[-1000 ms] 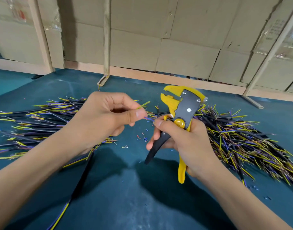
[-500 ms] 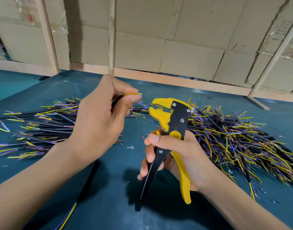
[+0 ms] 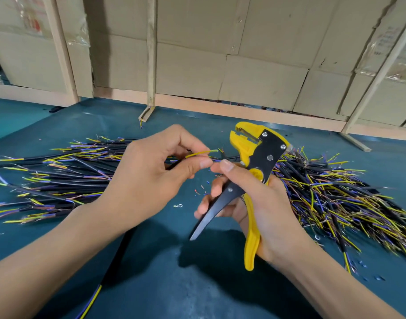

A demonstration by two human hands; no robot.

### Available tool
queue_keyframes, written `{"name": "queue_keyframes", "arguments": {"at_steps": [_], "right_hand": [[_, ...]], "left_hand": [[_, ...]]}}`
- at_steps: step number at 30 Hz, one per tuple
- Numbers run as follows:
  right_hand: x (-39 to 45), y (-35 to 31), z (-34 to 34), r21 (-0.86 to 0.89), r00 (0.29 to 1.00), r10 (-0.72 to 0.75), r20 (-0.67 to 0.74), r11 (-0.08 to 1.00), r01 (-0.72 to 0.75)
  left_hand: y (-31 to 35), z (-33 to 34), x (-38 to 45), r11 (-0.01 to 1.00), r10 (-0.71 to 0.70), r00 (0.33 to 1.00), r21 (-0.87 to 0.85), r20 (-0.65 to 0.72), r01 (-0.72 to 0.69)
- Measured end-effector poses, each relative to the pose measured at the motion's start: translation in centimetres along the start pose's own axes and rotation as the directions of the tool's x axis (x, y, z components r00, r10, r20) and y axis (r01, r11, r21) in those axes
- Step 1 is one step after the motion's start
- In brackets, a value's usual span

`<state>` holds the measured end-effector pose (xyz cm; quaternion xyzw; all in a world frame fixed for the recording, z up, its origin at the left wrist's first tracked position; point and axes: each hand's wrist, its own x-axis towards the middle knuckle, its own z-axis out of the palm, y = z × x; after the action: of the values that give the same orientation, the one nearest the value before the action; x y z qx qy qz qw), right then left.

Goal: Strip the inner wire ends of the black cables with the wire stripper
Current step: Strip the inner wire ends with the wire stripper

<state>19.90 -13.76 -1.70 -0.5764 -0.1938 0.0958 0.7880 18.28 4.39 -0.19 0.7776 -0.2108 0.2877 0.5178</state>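
My left hand grips one black cable; its yellow-green inner wire sticks out past my thumb, and the cable's tail hangs below my forearm. My right hand holds the yellow and black wire stripper upright, jaws at the top, handles spread. My right thumb touches a thin blue wire next to my left thumb tip. The stripper's jaws stand just right of the yellow-green wire, apart from it.
A pile of black cables with coloured ends lies on the blue table at left, and a bigger pile at right. Small insulation scraps and a ring terminal lie between. Cardboard and wooden posts stand behind.
My hands came back together: the left lowered the cable towards the right, and the right hand raised the stripper and brought its thumb to the wire ends.
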Motion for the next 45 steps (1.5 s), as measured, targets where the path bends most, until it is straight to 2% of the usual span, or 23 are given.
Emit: {"name": "queue_keyframes", "arguments": {"at_steps": [3, 7, 12, 14, 17, 20, 24, 32, 36, 40, 45], "right_hand": [[0.1, -0.1, -0.1, -0.019, 0.998, 0.012, -0.064, 1.0, -0.013], [0.2, -0.2, -0.3, -0.039, 0.997, -0.003, -0.072, 0.999, 0.0], [0.2, -0.3, -0.1, -0.016, 0.995, -0.061, -0.074, 0.998, 0.06], [0.1, -0.3, -0.1, -0.041, 0.996, -0.062, -0.066, 0.997, 0.059], [-0.1, -0.2, -0.2, -0.049, 0.999, -0.01, -0.042, 0.999, 0.008], [-0.3, -0.5, -0.2, -0.022, 0.996, 0.07, 0.053, 0.997, -0.069], [-0.6, -0.7, 0.0, -0.009, 0.968, 0.142, 0.209, 0.99, -0.143], [-0.9, -0.5, 0.2, -0.051, 0.949, 0.201, 0.242, 0.98, -0.194], [-0.8, -0.8, 0.4, -0.053, 0.934, 0.228, 0.276, 0.974, -0.222], [-0.9, -1.1, 0.7, -0.026, 0.941, 0.23, 0.248, 0.973, -0.231], [-0.9, -1.4, 1.0, 0.012, 0.943, 0.243, 0.227, 0.968, -0.252]], "left_hand": [[0.0, 0.1, -0.3, 0.997, 0.036, 0.999, 0.063, 0.011, -0.037], [0.0, 0.0, -0.3, 0.994, 0.056, 0.998, 0.096, 0.043, -0.06], [0.1, -0.8, 0.2, 0.938, 0.179, 0.98, 0.284, 0.09, -0.198], [-0.1, -1.0, 0.3, 0.957, 0.148, 0.987, 0.241, 0.067, -0.16], [-0.1, -1.0, 0.5, 1.0, -0.004, 0.999, -0.009, -0.034, 0.004], [0.0, -1.4, 1.0, 0.989, -0.037, 0.996, -0.147, -0.085, 0.024], [-0.1, -1.5, 1.1, 0.998, -0.03, 0.997, -0.065, -0.073, 0.025], [-0.8, -1.6, 0.4, 0.969, 0.118, 0.991, 0.225, -0.061, -0.101], [-0.8, -1.3, 0.3, 0.964, 0.154, 0.987, 0.226, -0.045, -0.14], [-0.7, -1.3, 0.3, 0.965, 0.174, 0.983, 0.209, -0.055, -0.159], [-0.4, -1.0, 0.3, 0.986, 0.142, 0.985, 0.102, -0.095, -0.133]]}}
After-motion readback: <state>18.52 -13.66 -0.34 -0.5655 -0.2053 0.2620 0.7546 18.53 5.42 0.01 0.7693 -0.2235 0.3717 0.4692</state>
